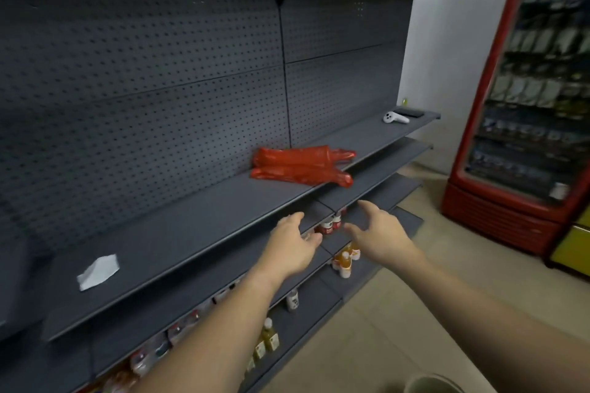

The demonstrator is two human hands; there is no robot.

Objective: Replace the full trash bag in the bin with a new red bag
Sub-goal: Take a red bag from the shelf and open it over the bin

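A bundle of red plastic bags lies on a dark grey shelf, near its front edge. My left hand and my right hand are both stretched forward below and in front of the bundle, apart from it. Both hands hold nothing and their fingers are spread. At the bottom edge of the view a pale round rim shows, perhaps the bin; I cannot tell for sure.
A white paper scrap lies at the shelf's left. A white controller and a dark flat device sit at its far right end. Lower shelves hold several bottles. A red drinks fridge stands at right on a tiled floor.
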